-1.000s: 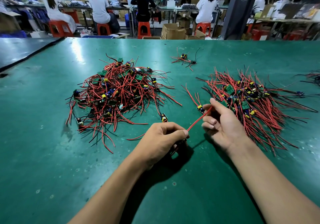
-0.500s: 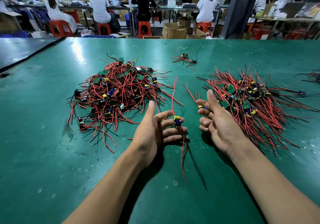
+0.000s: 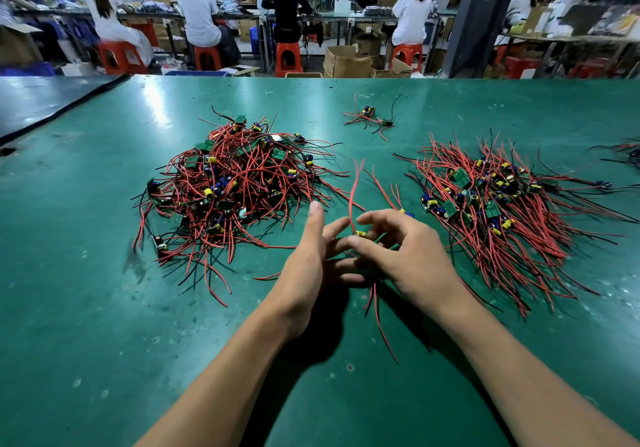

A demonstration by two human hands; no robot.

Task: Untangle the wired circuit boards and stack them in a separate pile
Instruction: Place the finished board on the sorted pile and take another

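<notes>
A tangled heap of small green circuit boards with red and black wires (image 3: 235, 190) lies left of centre on the green table (image 3: 86, 308). A flatter pile of the same boards (image 3: 491, 204) lies to the right. Between them my left hand (image 3: 308, 266) is held flat with fingers straight, and a single wired board (image 3: 360, 234) lies across its fingertips. My right hand (image 3: 405, 256) curls over that board from the right and pinches it. The board's red wires stick up above the hands and hang down below them.
A small cluster of wired boards (image 3: 369, 117) lies farther back at centre. More wires (image 3: 627, 150) show at the right edge. A second table (image 3: 41, 100) adjoins at the left. Beyond the far edge, people sit on red stools at other benches.
The left hand let go of the stretched red wire and opened flat with the board on its fingers. The right hand then moved left onto the board and took hold of it.
</notes>
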